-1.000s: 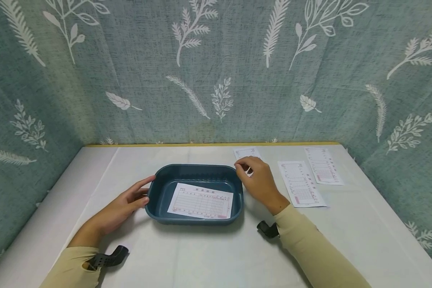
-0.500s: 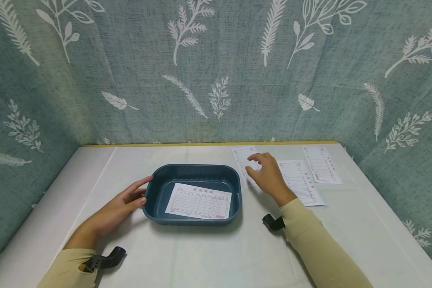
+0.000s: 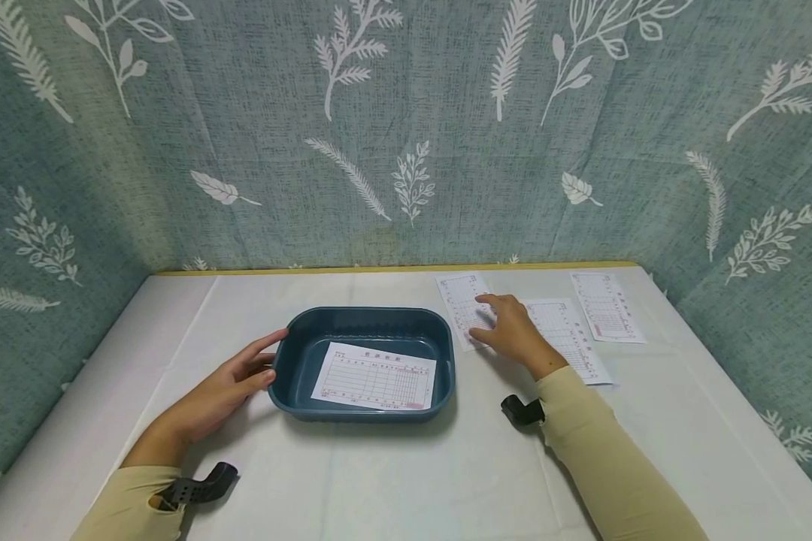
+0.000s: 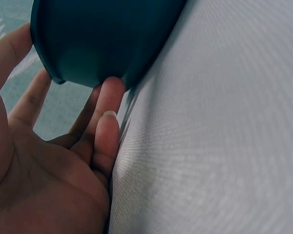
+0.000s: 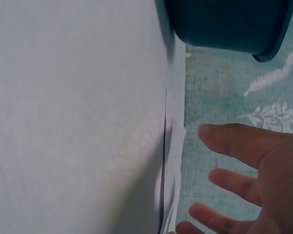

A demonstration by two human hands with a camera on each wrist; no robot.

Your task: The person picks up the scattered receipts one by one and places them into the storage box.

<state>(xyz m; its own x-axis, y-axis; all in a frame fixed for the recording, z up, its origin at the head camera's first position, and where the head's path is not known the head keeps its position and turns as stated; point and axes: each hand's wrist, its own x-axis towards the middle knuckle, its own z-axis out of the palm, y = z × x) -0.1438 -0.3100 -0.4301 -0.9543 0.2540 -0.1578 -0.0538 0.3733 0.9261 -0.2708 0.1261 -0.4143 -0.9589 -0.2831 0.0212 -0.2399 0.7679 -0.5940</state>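
Observation:
A dark blue rectangular plastic tray sits on the white-covered table, with a printed paper form lying flat inside. At its left side, my left hand rests its fingertips against the wall and rim; the left wrist view shows the fingers spread and touching the tray. My right hand is to the right of the tray, above a second printed form, with thumb and fingers apart and nothing between them. In the right wrist view the right hand appears just off the forms, partly cut off by the frame.
Two more printed forms lie to the right: a nearer form, partly behind the right hand, and a farther form. A leaf-patterned green cloth rises behind the table's yellow back edge.
My right hand has moved from the tray's upper right corner rightward and slightly down, its fingers parting over the form there. My left hand stays at the tray.

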